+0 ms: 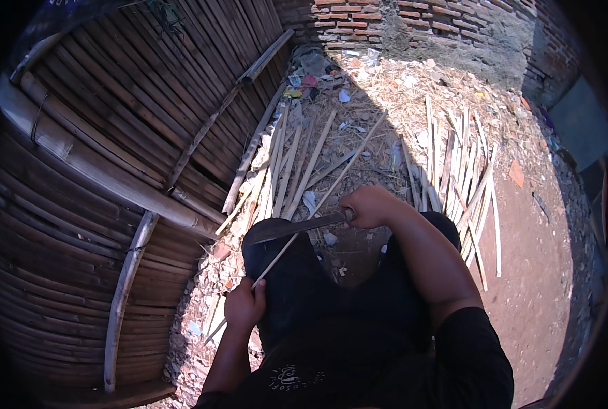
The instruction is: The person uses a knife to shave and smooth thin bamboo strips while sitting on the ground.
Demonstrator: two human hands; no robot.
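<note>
The thin bamboo strip (326, 195) runs from the left hand (245, 304), whose fingers are closed around its near part, forward and to the right. The machete (319, 222), its handle wrapped by the right hand's (368, 206) fingers, crosses it, the flat dark blade pointing left. More pale, straight strips (312, 163) lie on rough, littered ground (399, 82).

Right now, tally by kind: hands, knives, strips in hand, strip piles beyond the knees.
Hands: 2 (left hand, right hand)
Long knife: 1
Held pale strip: 1
Strip piles: 2 (left pile, right pile)
Total: 6
</note>
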